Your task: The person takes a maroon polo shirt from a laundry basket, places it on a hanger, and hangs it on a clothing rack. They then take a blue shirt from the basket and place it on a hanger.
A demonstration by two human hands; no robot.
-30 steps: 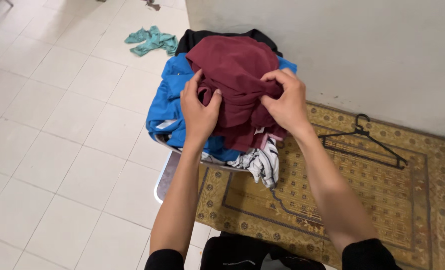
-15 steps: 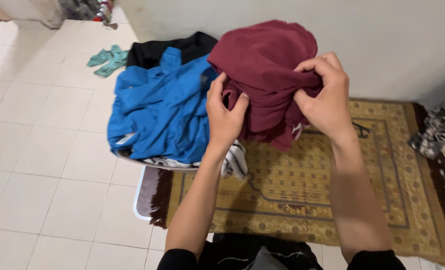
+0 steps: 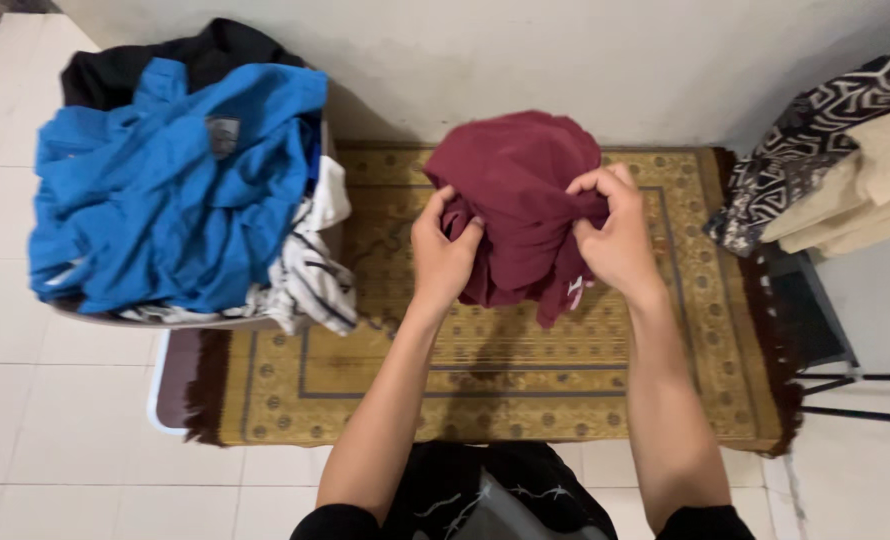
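Presently, item by item, as I read it from the head camera.

1. Bunched maroon cloth garment (image 3: 525, 200): held in the air above the far half of the patterned ochre prayer-style rug (image 3: 385, 400), touching nothing but the hands. A fold hangs loose below the grip, with a small pale mark on it.

2. Left hand (image 3: 443, 258): fingers curled shut into the garment's left side, thumb pressed in on top.

3. Right hand (image 3: 615, 235): closed in a fist on a gathered ridge of the same garment, near its upper right.

4. Heap of laundry at the rug's far left corner: crumpled bright blue shirt (image 3: 165, 190) on top, black garment (image 3: 195, 60) behind it, striped black-and-white cloth (image 3: 310, 280) spilling over the near side. The container under it is mostly hidden (I cannot tell its kind).

5. Folded cream and black-patterned textiles (image 3: 835, 170) on a dark-legged stand off the rug's right edge.

Risks, as I judge them: both grips hold only bunched folds, so the loose lower fold could slip free and drop onto the rug. Any wide swing leftward might catch the overhanging striped cloth and drag it off the heap. The stacked textiles to the right sit near the right elbow's path.
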